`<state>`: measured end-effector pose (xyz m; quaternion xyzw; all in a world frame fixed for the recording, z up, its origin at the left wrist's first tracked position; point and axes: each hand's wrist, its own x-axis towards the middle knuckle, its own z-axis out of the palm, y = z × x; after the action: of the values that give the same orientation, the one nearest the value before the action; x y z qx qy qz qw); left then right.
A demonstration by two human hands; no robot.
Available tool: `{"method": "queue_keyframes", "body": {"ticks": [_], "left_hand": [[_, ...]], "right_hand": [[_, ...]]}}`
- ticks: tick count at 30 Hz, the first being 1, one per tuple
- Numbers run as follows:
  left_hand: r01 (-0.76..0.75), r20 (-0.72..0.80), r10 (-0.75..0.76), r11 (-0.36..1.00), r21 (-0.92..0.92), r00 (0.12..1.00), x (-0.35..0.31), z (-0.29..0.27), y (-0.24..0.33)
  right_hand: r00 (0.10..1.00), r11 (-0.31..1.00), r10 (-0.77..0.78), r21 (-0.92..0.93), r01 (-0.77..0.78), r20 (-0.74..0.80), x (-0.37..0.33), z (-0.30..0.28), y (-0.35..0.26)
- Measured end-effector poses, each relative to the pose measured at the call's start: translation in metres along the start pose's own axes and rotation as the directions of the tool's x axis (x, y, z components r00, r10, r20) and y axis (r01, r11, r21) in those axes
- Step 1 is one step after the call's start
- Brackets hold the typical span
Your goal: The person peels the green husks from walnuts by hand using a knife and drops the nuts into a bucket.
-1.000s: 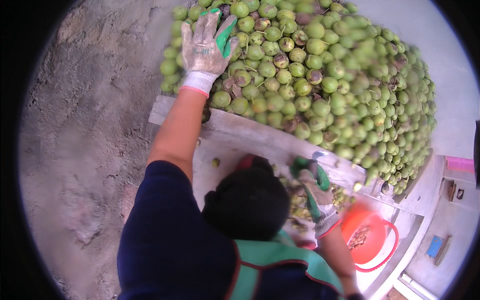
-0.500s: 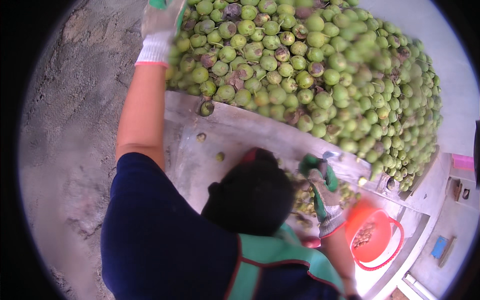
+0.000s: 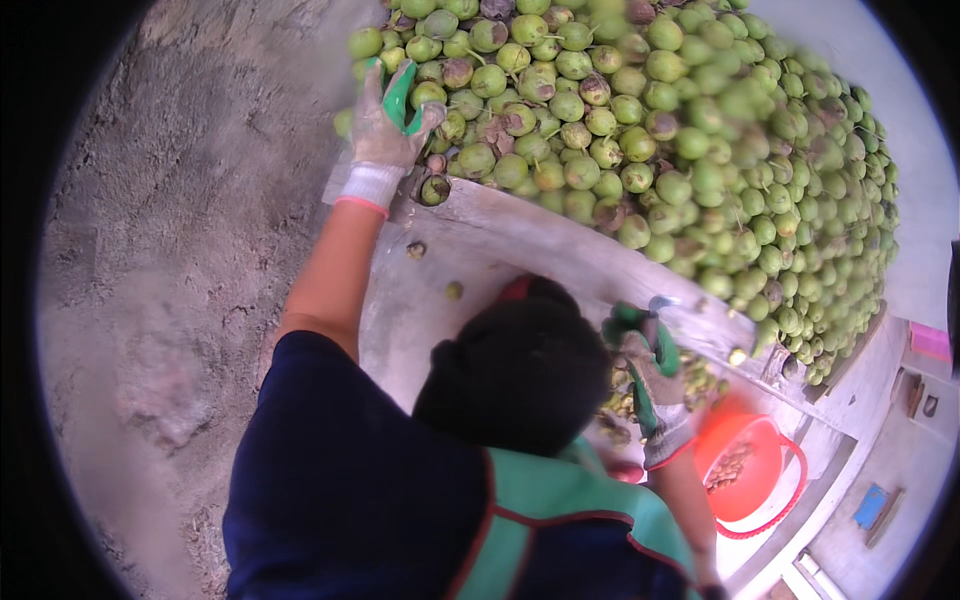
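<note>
head view: left hand (image 3: pixel 388 132) is open, fingers spread at the left end of the green fruit (image 3: pixel 640 148) piled up past a pale ledge (image 3: pixel 560 238). right hand (image 3: pixel 655 378) is curled near a red bucket (image 3: pixel 758 488), can't tell around what tho.

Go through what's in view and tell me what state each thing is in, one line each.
Left hand: gloved, fingers parted, at the heap's left edge.
Right hand: gloved, fingers curled; whether it grips anything is unclear.
Green fruits: heaped, some browned.
Red bucket: open, partly filled.
Brown pieces: loose inside the bucket.
Bucket handle: flopped to one side.
</note>
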<state>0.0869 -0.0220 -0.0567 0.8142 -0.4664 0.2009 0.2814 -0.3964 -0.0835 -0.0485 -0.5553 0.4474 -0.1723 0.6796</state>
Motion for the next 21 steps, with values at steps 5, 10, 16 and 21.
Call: {"method": "queue_keyframes", "body": {"ticks": [5, 10, 16, 21], "left_hand": [[-0.036, -0.174, 0.062, 0.988, 0.147, 0.983, 0.06, 0.027, 0.03], [0.022, -0.036, -0.013, 0.968, 0.25, 0.999, 0.183, 0.045, 0.022], [0.052, -0.11, -0.097, 0.933, -0.357, 0.989, 0.242, -0.026, 0.035], [0.11, -0.003, -0.117, 0.945, -0.309, 0.993, 0.077, -0.062, 0.026]], "right_hand": [[1.0, 0.999, 0.0, -0.044, -0.001, -0.009, 0.001, 0.028, -0.036], [1.0, 0.999, 0.016, 0.045, -0.016, 0.003, -0.007, 0.045, -0.062], [0.998, 0.997, -0.026, 0.065, 0.03, -0.054, -0.007, 0.026, -0.045], [0.998, 0.997, -0.021, 0.079, 0.025, -0.057, -0.014, 0.019, -0.027]]}}
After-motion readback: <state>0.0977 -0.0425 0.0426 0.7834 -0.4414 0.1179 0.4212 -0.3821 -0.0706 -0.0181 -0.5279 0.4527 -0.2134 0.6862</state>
